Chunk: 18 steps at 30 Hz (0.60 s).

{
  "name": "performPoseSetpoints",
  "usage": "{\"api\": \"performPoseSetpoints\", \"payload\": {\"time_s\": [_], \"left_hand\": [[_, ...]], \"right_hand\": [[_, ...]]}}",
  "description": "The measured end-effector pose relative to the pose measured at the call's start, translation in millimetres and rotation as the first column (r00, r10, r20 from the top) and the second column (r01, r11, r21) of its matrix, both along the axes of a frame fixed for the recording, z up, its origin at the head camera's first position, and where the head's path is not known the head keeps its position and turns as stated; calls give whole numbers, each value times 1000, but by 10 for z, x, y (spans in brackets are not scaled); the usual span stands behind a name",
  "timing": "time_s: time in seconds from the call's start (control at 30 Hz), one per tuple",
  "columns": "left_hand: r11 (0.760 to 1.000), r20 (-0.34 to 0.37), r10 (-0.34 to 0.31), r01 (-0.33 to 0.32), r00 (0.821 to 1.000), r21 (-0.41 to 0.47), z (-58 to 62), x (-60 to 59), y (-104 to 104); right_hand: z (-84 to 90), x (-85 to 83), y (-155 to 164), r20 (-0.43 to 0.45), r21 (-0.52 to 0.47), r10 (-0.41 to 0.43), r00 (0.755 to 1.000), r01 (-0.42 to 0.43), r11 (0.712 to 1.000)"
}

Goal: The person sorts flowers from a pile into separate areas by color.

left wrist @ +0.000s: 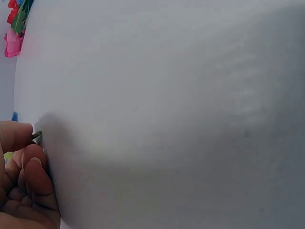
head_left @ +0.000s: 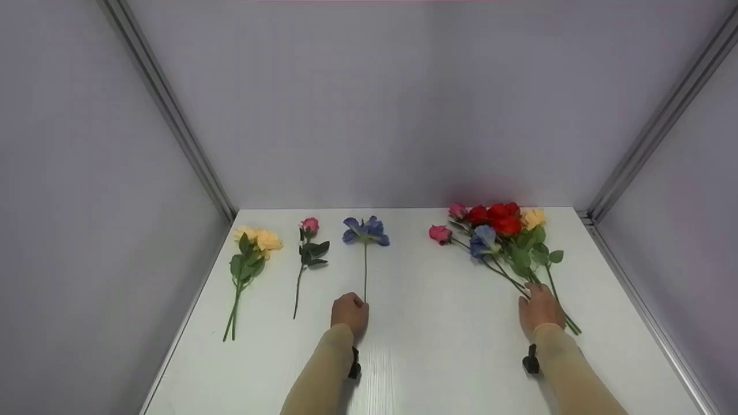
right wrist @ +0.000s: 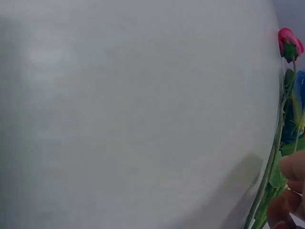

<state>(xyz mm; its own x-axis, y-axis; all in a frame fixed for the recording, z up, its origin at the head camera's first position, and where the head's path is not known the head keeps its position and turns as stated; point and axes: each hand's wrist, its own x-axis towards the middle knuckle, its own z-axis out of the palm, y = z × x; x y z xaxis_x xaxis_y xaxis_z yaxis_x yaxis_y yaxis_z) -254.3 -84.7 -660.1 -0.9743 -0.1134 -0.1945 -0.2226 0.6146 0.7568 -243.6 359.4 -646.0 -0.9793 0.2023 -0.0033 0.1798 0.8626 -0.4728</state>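
Head view gives me the white table (head_left: 426,346) first, boxed in by pale grey walls (head_left: 369,104) on the left, right and far sides. The biggest thing on it is the bunch of flowers (head_left: 501,230) at the far right: red, pink, blue and yellow heads, with the stems fanning toward the near right. My right hand (head_left: 540,311) lies on those stems near their cut ends, and I see its fingers (right wrist: 291,167) curled beside the green stems in the right wrist view, though I cannot tell whether it really grips them. At the far left lies a yellow flower (head_left: 258,239), its stem pointing near. Just right of it lies a pink rose (head_left: 309,226) with dark leaves. Right of that lies the blue flower (head_left: 366,229), its thin stem running straight toward me. My left hand (head_left: 349,314) pinches the near end of that stem; the left wrist view shows the stem tip between thumb and fingers.
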Motion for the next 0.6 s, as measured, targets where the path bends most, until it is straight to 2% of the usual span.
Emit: {"api": "performPoseSetpoints", "payload": {"time_s": [0.13, 0.3, 0.43, 0.6], "left_hand": [[1000, 23, 10, -10, 1000, -10, 33, 8, -22], [1000, 10, 20, -20, 1000, -16, 79, 20, -13], [1000, 35, 17, -17, 999, 8, 113, 27, 16], [1000, 39, 11, -12, 999, 25, 110, 43, 13]], "right_hand": [[8, -93, -26, 47, 64, 86, 995, -89, 994], [10, -189, -46, 71, 118, 153, 986, -160, 980], [-16, -204, -10, 59, 152, 149, 987, -157, 976], [-77, -190, 13, -4, 156, 116, 993, -114, 981]]}}
